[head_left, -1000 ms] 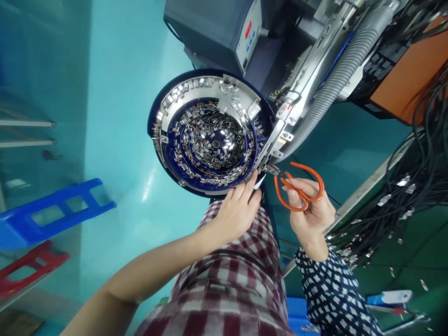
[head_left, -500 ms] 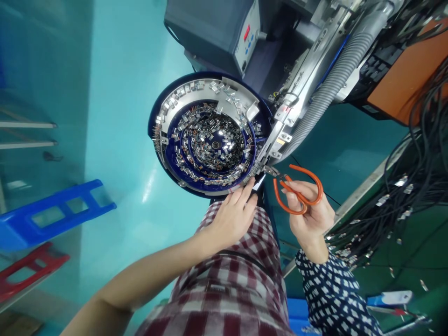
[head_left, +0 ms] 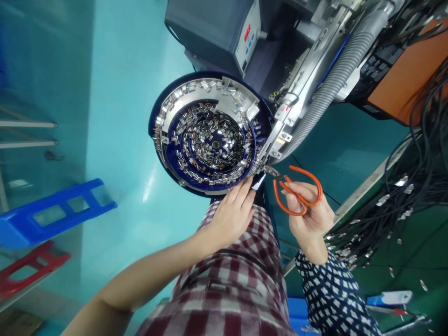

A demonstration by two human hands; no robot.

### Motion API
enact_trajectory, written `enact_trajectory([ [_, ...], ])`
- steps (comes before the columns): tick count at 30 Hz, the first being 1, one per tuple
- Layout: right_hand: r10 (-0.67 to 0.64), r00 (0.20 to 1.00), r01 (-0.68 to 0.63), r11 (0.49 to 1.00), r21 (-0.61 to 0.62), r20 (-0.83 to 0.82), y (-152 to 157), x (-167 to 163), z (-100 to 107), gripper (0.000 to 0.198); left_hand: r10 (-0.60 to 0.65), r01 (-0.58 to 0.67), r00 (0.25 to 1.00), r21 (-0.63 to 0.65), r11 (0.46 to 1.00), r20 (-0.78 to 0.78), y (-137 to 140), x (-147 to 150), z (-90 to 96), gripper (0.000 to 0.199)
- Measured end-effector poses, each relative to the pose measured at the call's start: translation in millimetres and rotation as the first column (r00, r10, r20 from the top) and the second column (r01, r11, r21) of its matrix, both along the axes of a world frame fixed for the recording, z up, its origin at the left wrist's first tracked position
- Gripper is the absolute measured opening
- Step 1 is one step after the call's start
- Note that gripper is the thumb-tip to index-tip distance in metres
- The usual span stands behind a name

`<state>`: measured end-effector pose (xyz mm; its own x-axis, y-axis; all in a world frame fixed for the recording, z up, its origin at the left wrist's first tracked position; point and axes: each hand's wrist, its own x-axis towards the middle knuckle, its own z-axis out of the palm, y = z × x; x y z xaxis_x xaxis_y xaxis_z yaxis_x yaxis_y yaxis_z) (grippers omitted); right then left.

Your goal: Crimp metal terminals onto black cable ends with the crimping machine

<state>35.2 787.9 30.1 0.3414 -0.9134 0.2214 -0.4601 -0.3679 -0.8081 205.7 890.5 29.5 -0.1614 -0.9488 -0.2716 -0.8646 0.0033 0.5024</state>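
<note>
Teal floor (head_left: pixel 133 93) beneath blue feeder bowl (head_left: pixel 210 135)

On the grey control box (head_left: pixel 224 32) above your feeder bowl, a small red digit display (head_left: pixel 248 31) glows, but its figures are too blurred for you to read. Nothing else before you carries lettering, a brand or a number that can be made out.
</note>
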Motion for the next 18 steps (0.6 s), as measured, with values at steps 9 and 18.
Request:
enact_trajectory([
  [9,-0.029,1.0,0.029,1.0,0.001,0.002,5.5,-2.2,-1.3,0.025,0.026,-0.025,1.0,0.054,0.998,-0.008,19.7,3.8,4.5,0.052],
  [18,0.027,1.0,-0.027,1.0,0.003,-0.015,8.7,-3.8,1.2,0.027,0.043,-0.044,0.999,0.041,0.998,0.027,17.6,0.7,0.9,0.054],
])
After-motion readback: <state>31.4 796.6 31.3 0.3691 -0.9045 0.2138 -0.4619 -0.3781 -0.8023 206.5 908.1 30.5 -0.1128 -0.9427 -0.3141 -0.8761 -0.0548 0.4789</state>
